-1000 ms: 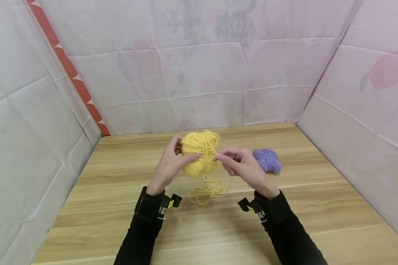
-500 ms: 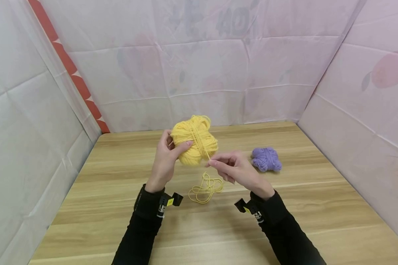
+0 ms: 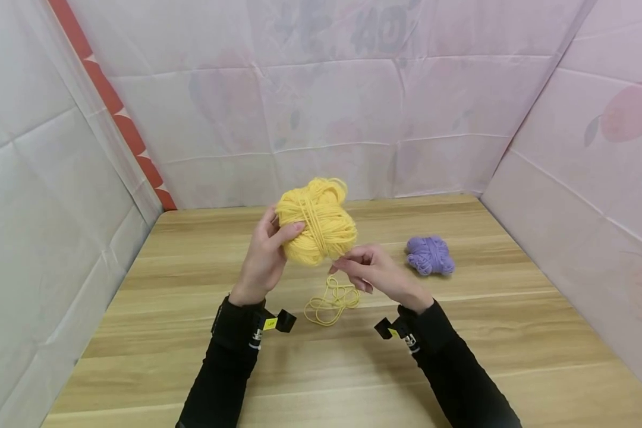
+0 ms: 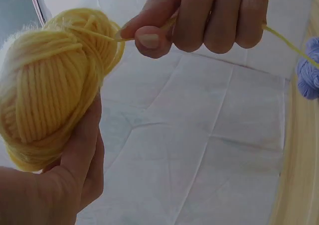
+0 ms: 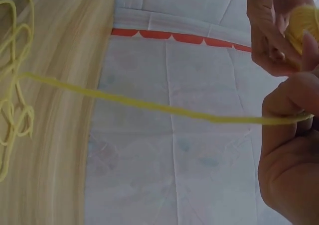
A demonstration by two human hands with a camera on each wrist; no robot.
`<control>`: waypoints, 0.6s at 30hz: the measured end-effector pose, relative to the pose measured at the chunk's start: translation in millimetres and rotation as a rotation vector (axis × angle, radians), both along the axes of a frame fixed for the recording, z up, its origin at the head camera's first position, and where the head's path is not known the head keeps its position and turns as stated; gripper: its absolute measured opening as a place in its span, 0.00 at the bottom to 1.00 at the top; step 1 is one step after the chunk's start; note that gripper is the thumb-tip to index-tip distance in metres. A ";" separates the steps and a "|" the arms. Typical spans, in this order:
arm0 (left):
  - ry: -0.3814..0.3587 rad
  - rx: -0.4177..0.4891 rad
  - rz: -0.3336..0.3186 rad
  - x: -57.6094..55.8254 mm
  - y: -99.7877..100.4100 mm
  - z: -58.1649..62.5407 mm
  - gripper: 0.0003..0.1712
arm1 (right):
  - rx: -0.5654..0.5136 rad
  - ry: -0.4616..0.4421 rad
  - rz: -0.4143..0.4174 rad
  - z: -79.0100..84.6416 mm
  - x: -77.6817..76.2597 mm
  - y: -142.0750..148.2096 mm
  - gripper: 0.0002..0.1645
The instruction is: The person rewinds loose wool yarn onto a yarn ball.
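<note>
At the left of the head view a red scalloped strip (image 3: 119,122) runs down the pale cloth backdrop (image 3: 321,119) toward the back corner of the wooden table (image 3: 192,333). Left of centre, the left hand (image 3: 262,261) holds the yellow ball of yarn (image 3: 315,221) up off the table, in the middle of the frame, fingers curled behind it and the thumb pressed on its front. Just right of and below the ball, the right hand (image 3: 371,272) pinches the loose strand (image 5: 149,104) between thumb and curled fingers; the strand runs from the ball through that pinch and down to a loose tangle of yarn (image 3: 331,302) lying on the table between the two wrists. Further right, a small purple ball of yarn (image 3: 430,255) lies untouched.

The yellow ball looks light and soft, likely to squash and shed loops under a hard squeeze, so a broad cupping hold round its middle suits it. The strand seems limp and thin; a fingertip pinch close to the ball should control it best.
</note>
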State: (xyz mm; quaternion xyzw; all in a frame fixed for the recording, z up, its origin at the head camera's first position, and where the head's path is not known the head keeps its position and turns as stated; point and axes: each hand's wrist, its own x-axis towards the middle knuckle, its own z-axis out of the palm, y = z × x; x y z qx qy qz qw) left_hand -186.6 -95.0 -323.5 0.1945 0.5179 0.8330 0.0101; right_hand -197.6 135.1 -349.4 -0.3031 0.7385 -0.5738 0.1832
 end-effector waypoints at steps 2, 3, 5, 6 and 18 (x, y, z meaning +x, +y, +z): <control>0.008 -0.020 -0.065 0.5 -0.8 0.8 0.27 | -0.046 -0.056 0.014 -3.2 -3.3 4.0 0.15; 0.015 -0.041 -0.102 0.6 -1.3 1.2 0.27 | -0.072 -0.080 0.023 -4.6 -4.7 6.1 0.13; 0.026 -0.093 -0.185 1.1 -2.3 1.9 0.27 | -0.139 -0.134 0.042 -6.9 -7.5 10.5 0.11; 0.032 -0.128 -0.228 1.4 -2.9 2.2 0.27 | -0.165 -0.149 0.053 -7.5 -8.6 12.5 0.12; 0.048 -0.735 -0.353 5.3 -0.4 0.4 0.30 | -0.255 -0.244 -0.066 4.0 -9.1 23.3 0.14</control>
